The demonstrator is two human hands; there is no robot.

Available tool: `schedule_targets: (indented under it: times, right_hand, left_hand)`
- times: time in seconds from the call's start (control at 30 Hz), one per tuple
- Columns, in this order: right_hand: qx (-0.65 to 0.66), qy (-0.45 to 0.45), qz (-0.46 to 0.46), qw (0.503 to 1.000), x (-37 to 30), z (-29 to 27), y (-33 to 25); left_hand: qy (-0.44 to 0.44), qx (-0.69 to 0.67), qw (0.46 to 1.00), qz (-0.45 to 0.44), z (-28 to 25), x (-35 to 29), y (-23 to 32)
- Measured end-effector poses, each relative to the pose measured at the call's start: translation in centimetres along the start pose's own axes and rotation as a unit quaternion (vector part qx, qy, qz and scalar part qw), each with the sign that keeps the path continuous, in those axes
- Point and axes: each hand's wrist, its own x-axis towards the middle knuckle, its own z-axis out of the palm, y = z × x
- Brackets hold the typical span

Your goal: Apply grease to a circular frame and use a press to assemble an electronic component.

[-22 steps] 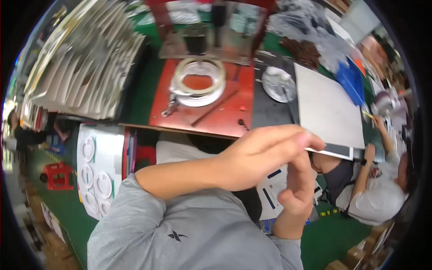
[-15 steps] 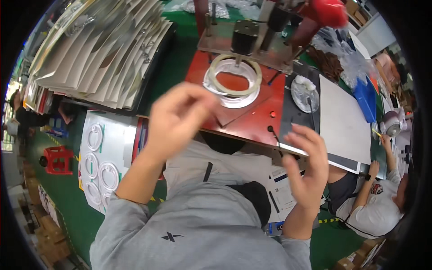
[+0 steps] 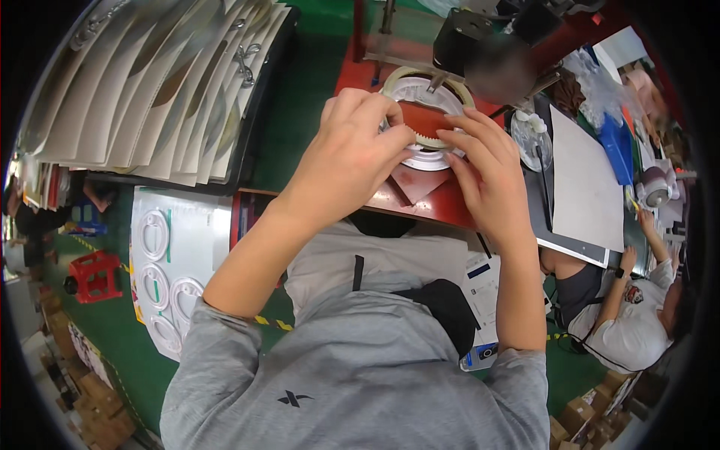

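Note:
A cream toothed ring (image 3: 429, 142) lies on a white plastic ring (image 3: 427, 160) on the red base of a bench press (image 3: 450, 193). My left hand (image 3: 349, 146) is at the left of the toothed ring, its thumb and forefinger pinched on the rim. On the opposite side, my right hand (image 3: 486, 161) has its curled fingertips on the rim and its thumb low beside the white ring. The fingers partly hide both side edges of the rings. A black cylindrical press head (image 3: 459, 41) sits above and behind them.
Thick paper sheets with metal clips (image 3: 244, 64) stand in a black tray at left. Several white rings (image 3: 155, 235) lie on a board below it. A clear dish (image 3: 534, 142), a pale sheet (image 3: 585, 176) and a blue bin (image 3: 616, 150) are at right. A co-worker (image 3: 626, 322) sits beyond.
Both hands have moved forward and closed in on the toothed ring from either side; they were apart from it before. The view has shifted, and the workpiece appears farther right.

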Motion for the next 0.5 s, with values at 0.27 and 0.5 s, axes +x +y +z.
schedule_targets:
  times: [0.27,0.5]
  right_hand:
    - [0.022,0.007,-0.031,0.999,0.7,0.8,0.8]
    - [0.000,0.030,-0.018,0.999,0.2,1.7,-0.7]
  left_hand:
    - [-0.011,-0.037,0.998,0.055,-0.7,-0.4,-0.8]
    - [-0.020,-0.067,0.997,0.043,-0.6,-1.5,-1.1]
